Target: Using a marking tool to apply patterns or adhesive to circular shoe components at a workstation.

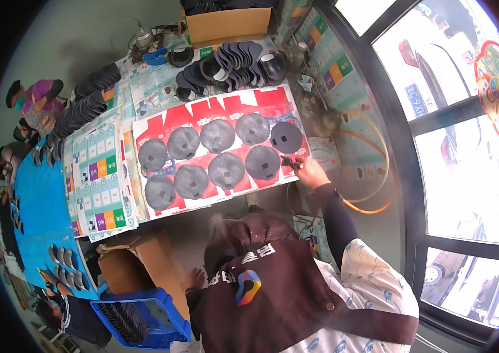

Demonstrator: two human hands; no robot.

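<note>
My right hand [308,172] is closed on a small black nozzle-shaped tool [290,163] at the right edge of the table; the fingers hide part of it. Just beyond it is a smooth black round piece [286,137]. Several more round pieces, such as this mottled grey one [262,163], lie in two rows on a red and white printed sheet [214,197]. Each has a small dark square on it. Down by my lap, away from the table, my left hand [195,277] is empty with its fingers apart.
Black curved cap parts [234,65] are piled behind the sheet, before a cardboard box [229,26]. An orange hose [367,209] curves beside my right forearm. Below left stand an open carton [143,265] and a blue crate [137,317]. Other people [37,103] work at the far left.
</note>
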